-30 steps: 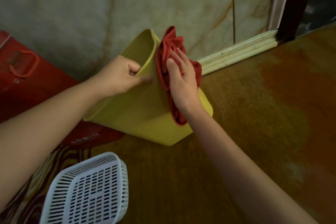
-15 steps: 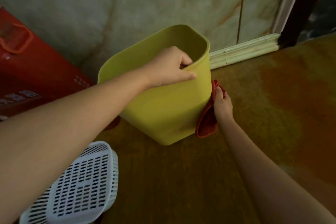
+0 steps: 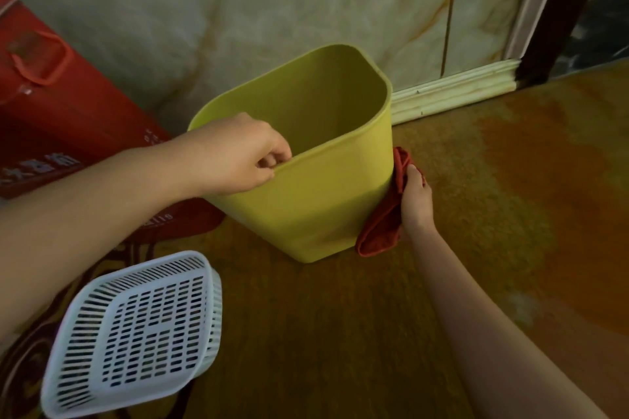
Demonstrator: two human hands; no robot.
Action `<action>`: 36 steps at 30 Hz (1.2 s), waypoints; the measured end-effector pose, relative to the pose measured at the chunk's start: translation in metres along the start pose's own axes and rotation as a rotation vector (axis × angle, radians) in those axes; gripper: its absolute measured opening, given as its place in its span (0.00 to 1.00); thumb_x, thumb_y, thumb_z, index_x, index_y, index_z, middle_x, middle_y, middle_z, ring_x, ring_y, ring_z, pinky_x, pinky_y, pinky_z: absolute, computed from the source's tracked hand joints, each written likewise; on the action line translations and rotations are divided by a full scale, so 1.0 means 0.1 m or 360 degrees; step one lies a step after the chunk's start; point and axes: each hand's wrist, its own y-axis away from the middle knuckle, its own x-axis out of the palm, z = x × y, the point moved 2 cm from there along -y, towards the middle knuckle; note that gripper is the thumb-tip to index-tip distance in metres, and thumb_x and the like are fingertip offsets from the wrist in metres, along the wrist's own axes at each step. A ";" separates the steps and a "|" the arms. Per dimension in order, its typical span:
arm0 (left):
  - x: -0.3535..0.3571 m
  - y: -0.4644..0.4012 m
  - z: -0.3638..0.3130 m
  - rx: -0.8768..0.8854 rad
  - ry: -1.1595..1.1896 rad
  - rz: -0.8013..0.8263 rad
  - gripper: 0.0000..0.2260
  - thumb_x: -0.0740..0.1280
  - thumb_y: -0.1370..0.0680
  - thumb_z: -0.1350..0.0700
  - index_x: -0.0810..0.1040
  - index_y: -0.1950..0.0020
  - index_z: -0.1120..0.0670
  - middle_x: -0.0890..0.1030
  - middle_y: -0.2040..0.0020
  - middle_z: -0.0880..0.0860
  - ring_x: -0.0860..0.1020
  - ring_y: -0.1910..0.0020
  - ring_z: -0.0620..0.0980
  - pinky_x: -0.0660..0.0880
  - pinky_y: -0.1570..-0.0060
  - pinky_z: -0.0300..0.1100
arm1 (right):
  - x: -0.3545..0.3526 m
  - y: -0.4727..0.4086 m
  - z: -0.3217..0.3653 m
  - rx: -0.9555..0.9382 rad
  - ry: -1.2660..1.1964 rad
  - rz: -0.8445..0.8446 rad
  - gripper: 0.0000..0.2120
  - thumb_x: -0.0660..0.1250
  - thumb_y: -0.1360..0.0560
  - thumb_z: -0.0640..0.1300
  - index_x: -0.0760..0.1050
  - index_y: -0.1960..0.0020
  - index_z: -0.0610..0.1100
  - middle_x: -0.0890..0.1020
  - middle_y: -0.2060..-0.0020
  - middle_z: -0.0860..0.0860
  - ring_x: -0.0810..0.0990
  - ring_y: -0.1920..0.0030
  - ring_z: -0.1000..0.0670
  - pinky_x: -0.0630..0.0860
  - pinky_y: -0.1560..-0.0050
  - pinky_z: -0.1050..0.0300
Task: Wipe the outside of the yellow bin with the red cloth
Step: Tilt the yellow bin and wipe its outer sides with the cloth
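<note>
The left hand (image 3: 238, 155) pinches the near rim of the yellow bin (image 3: 316, 201), now upright on the floor rather than tipped as a second ago. Low on its right wall, the right hand (image 3: 417, 201) presses the bunched red cloth (image 3: 383, 231), so wiping has moved downward. The wiped wall and that hand's fingertips are hidden.

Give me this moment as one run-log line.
phase: wiping | left hand: grips yellow bin rim, bin tilted | right hand: presses red cloth on bin's right outer wall, low | nearby: white basket
</note>
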 end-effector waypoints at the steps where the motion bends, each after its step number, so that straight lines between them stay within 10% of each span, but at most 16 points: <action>1: 0.01 -0.01 -0.01 0.0007 -0.0041 0.0060 0.10 0.66 0.30 0.61 0.80 0.51 0.52 0.84 0.55 0.52 0.81 0.56 0.46 0.78 0.54 0.43 | 0.00 0.01 0.00 -0.0020 0.0000 -0.0007 0.25 0.54 0.24 0.58 0.67 0.33 0.44 0.75 0.43 0.47 0.73 0.46 0.47 0.69 0.43 0.49; 15: -0.10 -0.10 0.04 0.0046 -0.0233 -0.0084 0.07 0.64 0.29 0.63 0.77 0.52 0.59 0.83 0.56 0.60 0.80 0.53 0.59 0.76 0.55 0.52 | 0.01 0.35 -0.19 -0.0857 0.0572 -0.0182 0.22 0.66 0.25 0.46 0.69 0.32 0.43 0.70 0.32 0.46 0.65 0.31 0.49 0.59 0.36 0.62; 36: -0.42 -0.58 0.34 0.0138 -0.0242 -0.0520 0.11 0.63 0.28 0.66 0.78 0.47 0.65 0.82 0.51 0.66 0.80 0.51 0.62 0.75 0.50 0.50 | 0.24 0.29 -0.02 -0.0552 0.0492 -0.0276 0.24 0.67 0.27 0.44 0.69 0.32 0.45 0.71 0.34 0.46 0.68 0.33 0.47 0.64 0.35 0.56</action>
